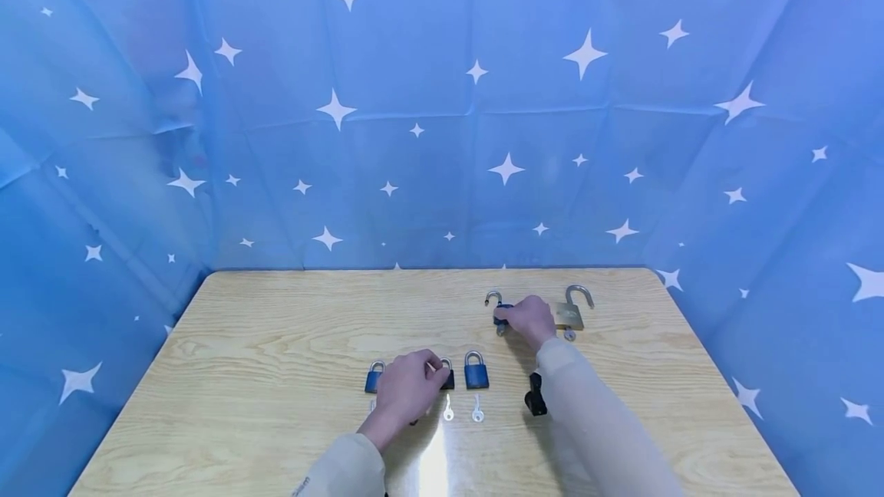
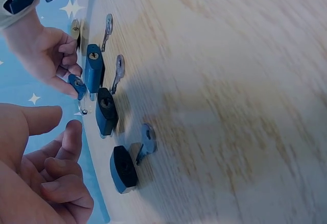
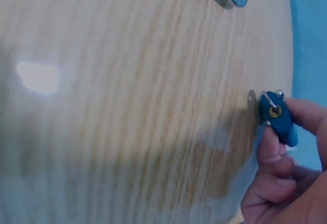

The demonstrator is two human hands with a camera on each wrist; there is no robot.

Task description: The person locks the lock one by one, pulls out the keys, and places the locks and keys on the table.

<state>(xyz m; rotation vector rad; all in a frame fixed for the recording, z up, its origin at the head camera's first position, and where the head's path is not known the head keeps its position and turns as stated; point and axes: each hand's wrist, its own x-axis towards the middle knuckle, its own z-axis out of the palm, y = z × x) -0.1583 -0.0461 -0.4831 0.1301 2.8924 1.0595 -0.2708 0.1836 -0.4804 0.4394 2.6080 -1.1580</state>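
My right hand (image 1: 530, 320) pinches a small blue padlock (image 1: 502, 317) between thumb and fingers at the back of the table. Its shackle stands open, and a key (image 3: 270, 100) sits in its keyhole. My left hand (image 1: 410, 387) hovers over the front row of padlocks, its thumb and loosely bent fingers apart with nothing between them in the left wrist view. Around it are a blue padlock (image 1: 374, 379), a black padlock (image 1: 450, 380) and a larger blue padlock (image 1: 476, 374), all with closed shackles. The left hand partly covers the first two in the head view.
Right of the held padlock lies a brass padlock (image 1: 569, 316), shackle open, with a key (image 1: 569, 334) at its base. Loose keys (image 1: 449, 409) lie in front of the row, one before each padlock. Behind the wooden table (image 1: 276, 328) hangs a blue star-patterned curtain (image 1: 442, 159).
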